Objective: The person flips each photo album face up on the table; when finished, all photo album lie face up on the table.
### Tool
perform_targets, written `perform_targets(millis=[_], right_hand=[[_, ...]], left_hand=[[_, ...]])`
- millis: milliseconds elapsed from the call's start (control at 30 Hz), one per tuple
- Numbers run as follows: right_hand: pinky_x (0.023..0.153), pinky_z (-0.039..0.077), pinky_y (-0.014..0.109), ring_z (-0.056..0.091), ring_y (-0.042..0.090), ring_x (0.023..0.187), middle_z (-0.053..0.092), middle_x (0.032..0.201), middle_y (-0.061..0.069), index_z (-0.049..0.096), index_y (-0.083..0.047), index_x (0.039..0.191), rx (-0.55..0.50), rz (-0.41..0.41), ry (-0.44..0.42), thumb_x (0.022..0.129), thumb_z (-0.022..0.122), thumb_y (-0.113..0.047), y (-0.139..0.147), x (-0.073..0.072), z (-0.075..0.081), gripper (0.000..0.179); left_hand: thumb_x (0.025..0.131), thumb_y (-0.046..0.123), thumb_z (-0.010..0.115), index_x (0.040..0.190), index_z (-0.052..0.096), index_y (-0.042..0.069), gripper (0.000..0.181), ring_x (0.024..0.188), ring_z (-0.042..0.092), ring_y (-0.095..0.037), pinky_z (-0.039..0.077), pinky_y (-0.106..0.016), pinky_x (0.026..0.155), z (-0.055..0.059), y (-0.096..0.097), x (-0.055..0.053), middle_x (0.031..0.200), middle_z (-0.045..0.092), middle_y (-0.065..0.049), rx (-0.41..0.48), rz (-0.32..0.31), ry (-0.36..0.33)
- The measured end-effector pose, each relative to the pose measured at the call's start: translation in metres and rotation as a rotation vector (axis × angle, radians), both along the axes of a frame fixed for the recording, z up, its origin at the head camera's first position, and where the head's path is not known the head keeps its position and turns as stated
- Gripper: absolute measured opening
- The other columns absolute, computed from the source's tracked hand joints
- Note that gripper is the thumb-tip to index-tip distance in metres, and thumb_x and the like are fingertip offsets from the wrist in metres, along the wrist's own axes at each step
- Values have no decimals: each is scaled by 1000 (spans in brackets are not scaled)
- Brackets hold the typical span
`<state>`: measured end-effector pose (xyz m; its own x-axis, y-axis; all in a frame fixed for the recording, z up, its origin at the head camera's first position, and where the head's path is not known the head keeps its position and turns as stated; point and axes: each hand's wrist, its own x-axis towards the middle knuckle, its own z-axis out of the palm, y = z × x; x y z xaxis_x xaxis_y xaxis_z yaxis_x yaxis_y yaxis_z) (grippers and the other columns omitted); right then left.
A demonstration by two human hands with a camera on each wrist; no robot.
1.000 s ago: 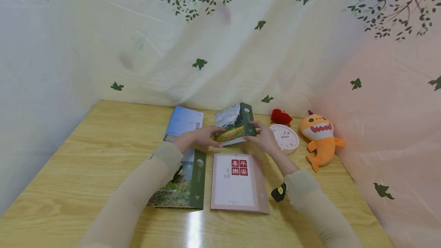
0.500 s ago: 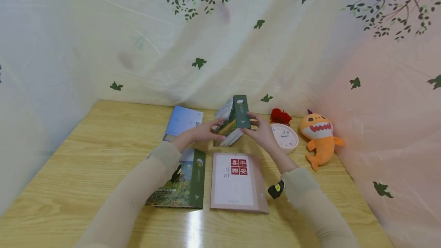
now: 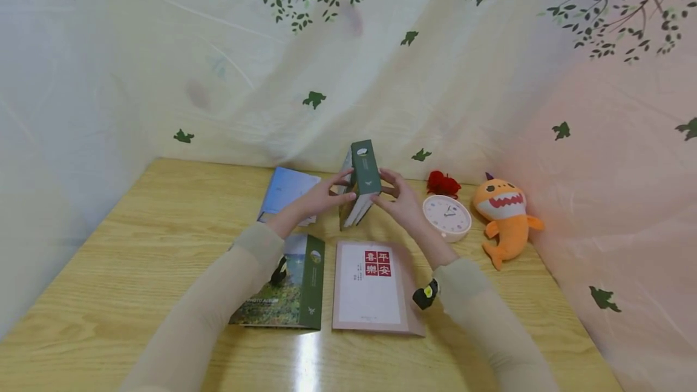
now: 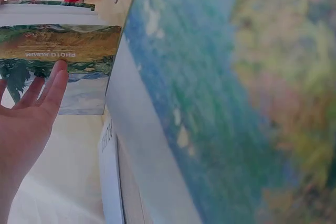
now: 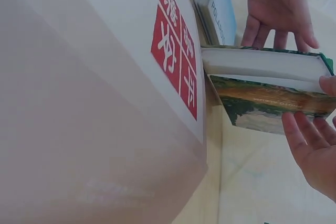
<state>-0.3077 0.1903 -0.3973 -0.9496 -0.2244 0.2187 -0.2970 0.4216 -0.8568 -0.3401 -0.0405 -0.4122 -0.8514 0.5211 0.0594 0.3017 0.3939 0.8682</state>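
A photo album [image 3: 366, 168] stands on its edges with the green spine upward and its covers slightly spread. My left hand [image 3: 322, 195] rests nearly straight fingers against its left cover; the left wrist view shows these on the painted landscape of the album [image 4: 86, 43]. On the other side, my right hand [image 3: 403, 201] holds the album near the spine, thumb at the page edge and fingers on the cover, as the right wrist view shows. Nearer to me lie another photo album [image 3: 313, 283], partly under my left forearm, and a pink book [image 3: 376, 295] with red character squares.
A blue Polaroid album [image 3: 291, 189] lies left of the standing album. To the right are a round pink clock [image 3: 446, 215], a red item [image 3: 443, 184] and an orange shark plush [image 3: 506, 231]. A leaf-printed cloth [image 3: 261, 77] hangs behind the wooden table [image 3: 136, 228].
The photo album has turned from leaning with its front cover showing to standing with its spine facing up. Both hands have shifted left with it, and the left fingers now lie along the cover.
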Motion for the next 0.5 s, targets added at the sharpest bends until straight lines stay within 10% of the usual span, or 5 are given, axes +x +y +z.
perform_targets(millis=[500], right_hand=[[90,52,39,54,30,120,48,141,13,46,-7,137,-149,63,-123,85,70,-11,-25,-8,3,58]], left_hand=[[92,48,56,150,20,37,70,117,53,-33,50,-44,91,15,-14,0,148,32,-14,-5,70,-34]])
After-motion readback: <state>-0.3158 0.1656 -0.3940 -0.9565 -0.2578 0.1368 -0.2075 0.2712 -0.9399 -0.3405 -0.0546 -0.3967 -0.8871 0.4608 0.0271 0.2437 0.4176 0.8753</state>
